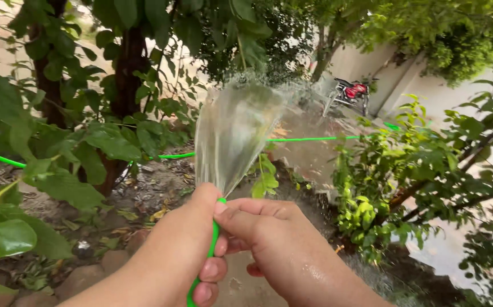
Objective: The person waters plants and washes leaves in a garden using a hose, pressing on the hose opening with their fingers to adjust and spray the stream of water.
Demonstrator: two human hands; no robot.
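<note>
My left hand (192,239) grips the end of a thin green hose (212,247), thumb up near the nozzle end. Beside it my right hand (269,236) closes around the same hose end, its forefinger pressed across the opening. A flat fan of water (232,131) sprays up and away from the hose tip toward the trees. My right forearm looks wet.
More green hose (309,138) runs across the ground behind the spray. A tree trunk (124,85) with broad leaves stands left. A leafy bush (383,170) fills the right. A red motorbike (350,94) is parked by a pale wall at the back. Wet soil and stones lie below.
</note>
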